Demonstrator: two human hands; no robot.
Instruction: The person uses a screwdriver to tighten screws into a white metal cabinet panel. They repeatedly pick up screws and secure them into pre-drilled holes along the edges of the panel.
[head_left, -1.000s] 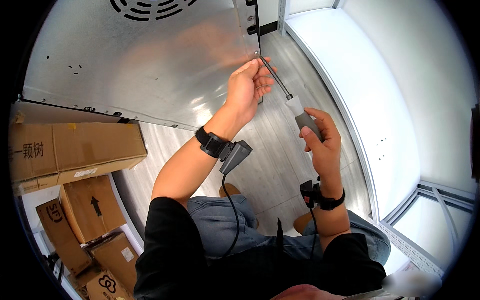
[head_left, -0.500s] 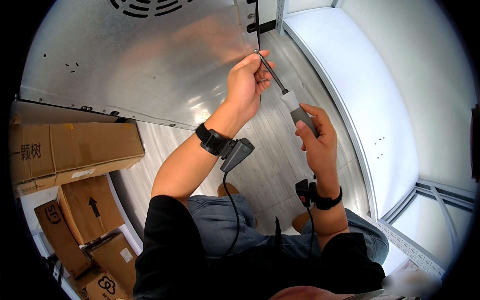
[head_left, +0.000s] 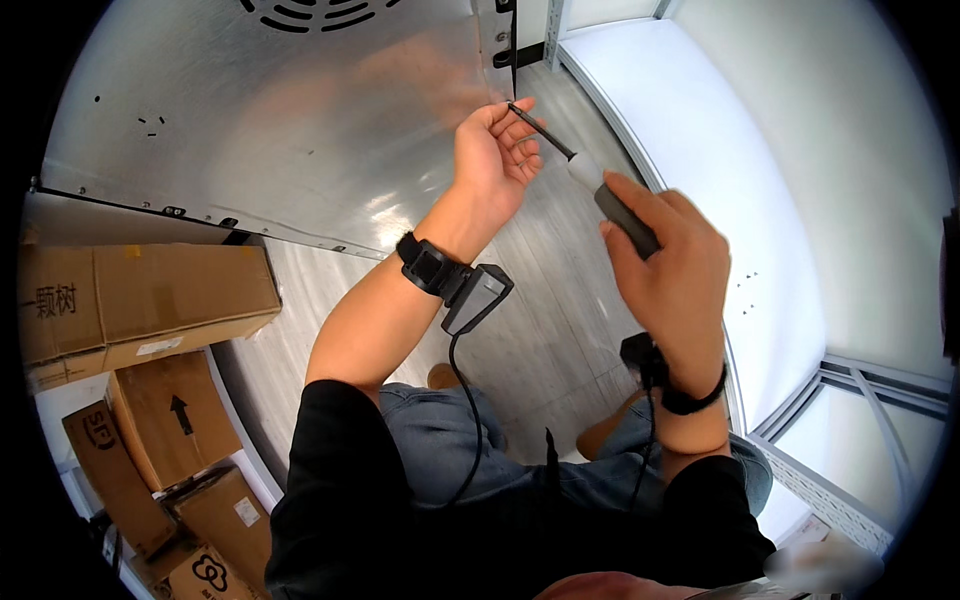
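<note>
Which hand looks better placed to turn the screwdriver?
Probably the right hand: it holds the screwdriver by its handle. The left hand is up beside the tip, near the metal panel's edge.

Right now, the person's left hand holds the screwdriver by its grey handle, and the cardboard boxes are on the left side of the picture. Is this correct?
Not quite: the right hand, not the left hand, holds the screwdriver by its grey handle, as the head view shows. The cardboard boxes are on the left side of the picture.
</note>
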